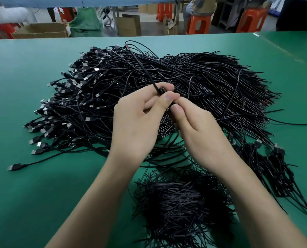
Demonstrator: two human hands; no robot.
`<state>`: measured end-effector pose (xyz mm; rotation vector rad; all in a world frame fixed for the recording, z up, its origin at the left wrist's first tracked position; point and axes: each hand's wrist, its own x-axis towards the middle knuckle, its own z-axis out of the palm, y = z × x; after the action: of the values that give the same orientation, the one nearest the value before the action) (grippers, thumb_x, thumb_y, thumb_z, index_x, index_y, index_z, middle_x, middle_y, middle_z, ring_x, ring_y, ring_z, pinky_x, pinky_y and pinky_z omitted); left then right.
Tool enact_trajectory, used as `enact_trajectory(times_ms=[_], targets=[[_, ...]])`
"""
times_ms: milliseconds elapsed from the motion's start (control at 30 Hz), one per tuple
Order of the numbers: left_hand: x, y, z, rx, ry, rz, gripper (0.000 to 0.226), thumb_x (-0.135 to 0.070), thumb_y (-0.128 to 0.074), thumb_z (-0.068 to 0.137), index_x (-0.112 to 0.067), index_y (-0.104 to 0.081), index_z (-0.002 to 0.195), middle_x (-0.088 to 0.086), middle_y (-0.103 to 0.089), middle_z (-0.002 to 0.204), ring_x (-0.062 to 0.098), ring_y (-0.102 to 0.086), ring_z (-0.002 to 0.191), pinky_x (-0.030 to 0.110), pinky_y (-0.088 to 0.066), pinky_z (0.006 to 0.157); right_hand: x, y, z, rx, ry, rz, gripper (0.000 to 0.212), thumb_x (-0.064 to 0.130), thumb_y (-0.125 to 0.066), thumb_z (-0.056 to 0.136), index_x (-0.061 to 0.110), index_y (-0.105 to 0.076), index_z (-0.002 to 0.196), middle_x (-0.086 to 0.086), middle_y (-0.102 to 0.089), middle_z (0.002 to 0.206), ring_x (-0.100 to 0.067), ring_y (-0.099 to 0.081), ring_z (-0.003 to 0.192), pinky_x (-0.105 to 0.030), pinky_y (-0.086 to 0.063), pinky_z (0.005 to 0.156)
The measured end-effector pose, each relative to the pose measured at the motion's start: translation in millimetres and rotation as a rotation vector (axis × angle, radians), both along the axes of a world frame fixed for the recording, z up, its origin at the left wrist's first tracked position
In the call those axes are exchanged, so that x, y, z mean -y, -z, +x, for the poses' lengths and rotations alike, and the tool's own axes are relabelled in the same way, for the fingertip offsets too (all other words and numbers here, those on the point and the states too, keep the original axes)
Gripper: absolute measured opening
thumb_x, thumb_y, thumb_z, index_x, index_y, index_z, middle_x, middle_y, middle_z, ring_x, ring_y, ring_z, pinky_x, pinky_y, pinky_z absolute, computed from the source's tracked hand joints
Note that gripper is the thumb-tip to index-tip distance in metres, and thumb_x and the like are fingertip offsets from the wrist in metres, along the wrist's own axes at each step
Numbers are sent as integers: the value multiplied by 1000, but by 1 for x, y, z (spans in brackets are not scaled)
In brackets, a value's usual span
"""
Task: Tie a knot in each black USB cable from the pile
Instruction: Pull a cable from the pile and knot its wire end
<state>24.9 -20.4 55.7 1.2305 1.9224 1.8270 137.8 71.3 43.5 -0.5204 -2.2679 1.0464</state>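
A large pile of black USB cables (167, 83) covers the middle of the green table (32, 185), plugs fanned out to the left. Above it my left hand (138, 122) and my right hand (201, 129) meet at the fingertips. Both pinch one black cable (142, 68), whose free length rises up and away to the far side of the pile. A small loop of that cable sits between my left thumb and forefinger. My right thumb and forefinger pinch the cable just below that loop.
A heap of short black cable pieces (181, 203) lies near the front edge between my forearms. A smaller bunch of cables with plugs (267, 169) lies at the right. Beyond the table stand cardboard boxes (41, 30) and orange stools (199, 24).
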Motion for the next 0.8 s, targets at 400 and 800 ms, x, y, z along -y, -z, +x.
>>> enact_trajectory(times_ms=[400,800], targets=[[19,-11,12,-523,540,-1113,11,-48,-80,85,-38,-78,88,-21,-73,77,-6,-63,72,16,-46,65,-9,-8,9,80,124,40,38,31,-38,109,8,-49,82,-9,-54,68,-23,-46,63,-39,-39,62],[17,-6,18,-609,501,-1135,4,-33,-77,88,-31,-77,85,-17,-66,72,1,-65,76,21,-53,72,-10,-7,9,103,112,0,39,34,-36,108,10,-49,81,-11,-56,71,-26,-47,65,-41,-40,60]])
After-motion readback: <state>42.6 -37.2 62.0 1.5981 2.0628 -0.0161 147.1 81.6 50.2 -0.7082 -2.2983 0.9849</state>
